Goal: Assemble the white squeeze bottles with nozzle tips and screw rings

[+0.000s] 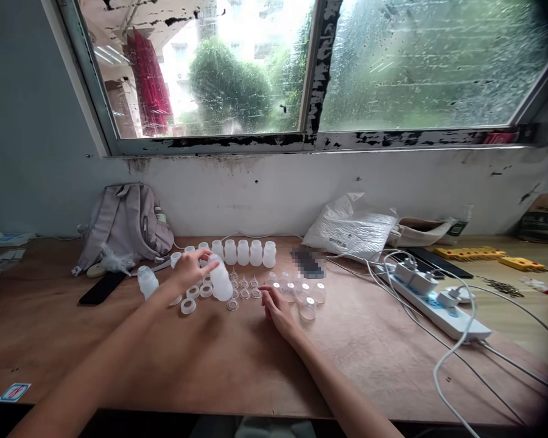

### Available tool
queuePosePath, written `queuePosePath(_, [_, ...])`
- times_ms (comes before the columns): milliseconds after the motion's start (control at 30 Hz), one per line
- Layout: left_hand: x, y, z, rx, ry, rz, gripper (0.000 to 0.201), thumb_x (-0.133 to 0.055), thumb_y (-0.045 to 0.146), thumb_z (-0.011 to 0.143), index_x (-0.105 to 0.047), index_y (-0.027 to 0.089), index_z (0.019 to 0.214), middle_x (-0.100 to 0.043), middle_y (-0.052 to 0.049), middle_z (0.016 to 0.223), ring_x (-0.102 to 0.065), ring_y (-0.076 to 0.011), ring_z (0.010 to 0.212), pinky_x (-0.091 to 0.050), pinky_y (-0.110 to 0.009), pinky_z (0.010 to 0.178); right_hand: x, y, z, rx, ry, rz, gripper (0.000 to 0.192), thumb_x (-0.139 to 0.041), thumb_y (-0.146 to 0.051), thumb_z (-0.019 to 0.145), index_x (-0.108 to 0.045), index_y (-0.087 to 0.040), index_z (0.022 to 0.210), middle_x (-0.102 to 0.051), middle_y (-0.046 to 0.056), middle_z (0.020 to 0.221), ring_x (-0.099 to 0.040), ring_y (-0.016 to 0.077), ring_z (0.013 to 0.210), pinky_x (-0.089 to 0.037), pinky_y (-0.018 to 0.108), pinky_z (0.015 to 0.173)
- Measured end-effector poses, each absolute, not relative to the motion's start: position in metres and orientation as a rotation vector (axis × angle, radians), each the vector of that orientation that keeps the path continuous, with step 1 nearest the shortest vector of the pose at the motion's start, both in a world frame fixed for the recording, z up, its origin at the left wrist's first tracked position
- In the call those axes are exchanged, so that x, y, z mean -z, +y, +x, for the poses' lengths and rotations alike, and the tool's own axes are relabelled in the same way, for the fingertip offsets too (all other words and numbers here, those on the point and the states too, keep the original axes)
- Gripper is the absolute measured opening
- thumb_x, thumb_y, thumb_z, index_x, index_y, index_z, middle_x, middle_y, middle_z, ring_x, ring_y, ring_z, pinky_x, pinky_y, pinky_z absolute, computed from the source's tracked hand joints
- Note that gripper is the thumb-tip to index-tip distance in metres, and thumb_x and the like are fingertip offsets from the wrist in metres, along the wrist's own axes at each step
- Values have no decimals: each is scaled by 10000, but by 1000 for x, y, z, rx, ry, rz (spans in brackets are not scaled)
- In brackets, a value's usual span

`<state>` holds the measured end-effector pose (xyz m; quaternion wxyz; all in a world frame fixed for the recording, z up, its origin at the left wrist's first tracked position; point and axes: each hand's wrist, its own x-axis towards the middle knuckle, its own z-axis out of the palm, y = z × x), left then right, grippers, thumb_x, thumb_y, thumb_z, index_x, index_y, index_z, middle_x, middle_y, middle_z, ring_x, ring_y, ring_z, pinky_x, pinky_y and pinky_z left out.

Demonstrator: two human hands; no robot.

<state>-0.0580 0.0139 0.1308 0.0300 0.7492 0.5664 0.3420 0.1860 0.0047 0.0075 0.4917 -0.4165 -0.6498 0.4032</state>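
My left hand [194, 267] is closed around the neck end of a frosted baby bottle [221, 281], holding it tilted above the table. Beside that bottle, clear bottle teats [244, 294] stand in short rows. My right hand [276, 307] rests at their right side, fingers bent and slightly apart, with nothing visible in them. To its right are several clear domed caps [307, 309]. White screw rings [188, 305] lie under and in front of my left hand. More frosted bottles [243, 253] form a row behind. Left of my forearm is another bottle [147, 281], partly hidden.
A backpack [125, 225] and a black phone [101, 288] are at the left. A silver plastic mailer [354, 228] leans against the wall. On the right, a power strip [438, 307] trails white cables across the wooden table [201, 371]. Yellow parts [470, 253] lie beyond it.
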Motion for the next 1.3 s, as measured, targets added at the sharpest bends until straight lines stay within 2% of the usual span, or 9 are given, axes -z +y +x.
queuePosePath(233, [-142,36,-131,-803,2309,2154,353,-518,514,675,-583,222,862,-679,-16,822,-607,-210,817,-385,-305,777,-7,4,185,-948,-1629,-1028,321,-384,-457,827,-516,-197,962,-481,-24,633,-431,90,438,-368,217,424])
queuePosePath(433, [-135,42,-158,-627,2567,1905,378,-479,531,675,-575,221,869,-678,-47,872,-592,-272,873,-349,-367,801,-5,5,185,-936,-1652,-1044,312,-375,-441,836,-518,-196,966,-471,-21,634,-448,98,460,-376,218,433])
queuePosePath(733, [-116,44,-169,-501,2657,1820,377,-431,502,700,-565,211,898,-668,-77,864,-579,-308,887,-340,-383,772,-5,4,185,-945,-1675,-1047,306,-367,-446,840,-513,-207,962,-455,-27,632,-440,92,462,-378,211,436])
queuePosePath(1100, [-108,42,-170,-433,2740,1901,422,-421,520,705,-543,183,927,-666,-104,821,-581,-294,879,-320,-370,804,-3,4,183,-936,-1696,-1045,309,-372,-446,841,-519,-202,960,-457,-29,622,-430,87,458,-370,206,439])
queuePosePath(1300, [-109,38,-167,-403,2776,1949,384,-410,469,725,-534,178,944,-667,-106,810,-587,-282,867,-277,-388,846,-4,2,182,-921,-1699,-1050,320,-372,-452,838,-527,-199,957,-461,-29,614,-435,90,463,-374,208,445])
